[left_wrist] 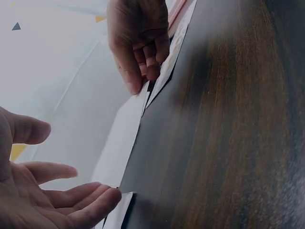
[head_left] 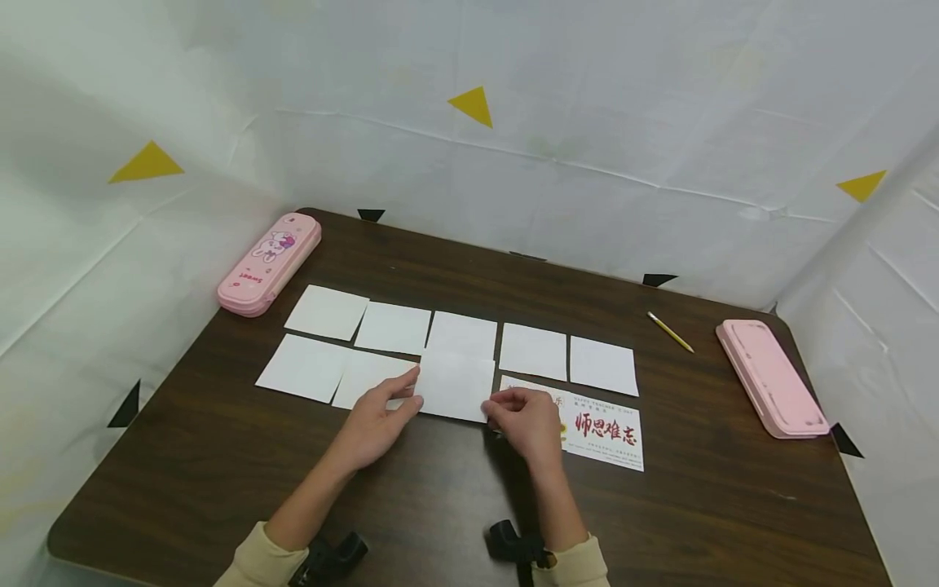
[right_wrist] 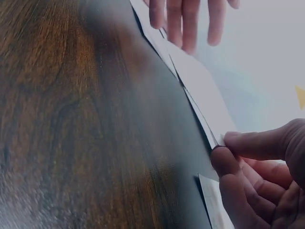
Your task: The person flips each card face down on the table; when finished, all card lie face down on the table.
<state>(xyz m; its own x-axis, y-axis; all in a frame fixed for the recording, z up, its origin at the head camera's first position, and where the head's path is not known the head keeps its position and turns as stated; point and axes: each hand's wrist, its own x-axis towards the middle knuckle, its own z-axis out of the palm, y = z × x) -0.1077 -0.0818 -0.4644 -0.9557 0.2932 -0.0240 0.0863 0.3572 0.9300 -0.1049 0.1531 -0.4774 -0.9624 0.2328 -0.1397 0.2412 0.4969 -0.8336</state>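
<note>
My right hand [head_left: 524, 425] pinches the right edge of a blank white card [head_left: 455, 385] between thumb and index finger, which the right wrist view shows up close. That card lies in the middle of the near row, partly overlapping the blank card [head_left: 462, 333] behind it. At its left edge is my left hand [head_left: 380, 424], fingers loosely extended, above another blank card [head_left: 359, 377]. In the left wrist view its fingertips [left_wrist: 112, 193] are by the card's edge. Just right of my right hand lies a printed card [head_left: 605, 432] with red characters; a second printed card is partly hidden by that hand.
Several blank cards [head_left: 326, 312] form a far row on the dark wooden table [head_left: 411, 522]. A pink pencil case [head_left: 270, 265] is at the back left, another pink case [head_left: 772, 379] at the right. A yellow pencil [head_left: 670, 332] lies behind the cards. White sheeting surrounds the table.
</note>
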